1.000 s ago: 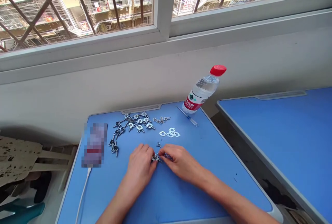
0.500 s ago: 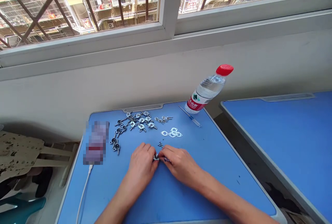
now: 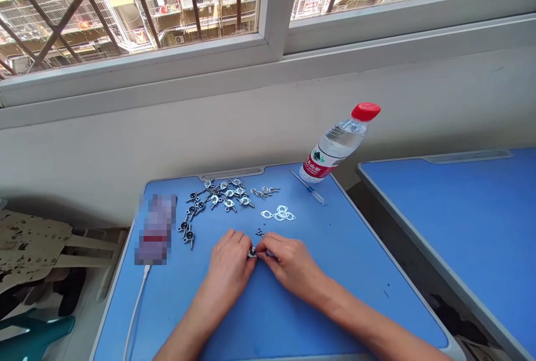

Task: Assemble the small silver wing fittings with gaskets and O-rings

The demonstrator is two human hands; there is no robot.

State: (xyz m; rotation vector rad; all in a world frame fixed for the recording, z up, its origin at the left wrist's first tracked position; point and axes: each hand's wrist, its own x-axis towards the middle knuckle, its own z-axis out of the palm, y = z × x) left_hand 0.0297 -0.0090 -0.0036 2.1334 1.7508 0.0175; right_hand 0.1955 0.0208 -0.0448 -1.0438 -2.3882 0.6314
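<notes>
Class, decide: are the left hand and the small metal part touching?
Touching: the head view shows the left hand pinching the small metal part with the right hand.

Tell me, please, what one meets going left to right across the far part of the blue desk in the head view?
Blurred item → cluster of metal fittings → flat metal plates → water bottle with red cap

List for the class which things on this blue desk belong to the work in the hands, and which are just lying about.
Belonging to the work:
left hand, right hand
small metal part pinched between them
metal fittings
flat metal plates
tiny metal bits

Lying about:
water bottle
white cable
blurred object
</notes>
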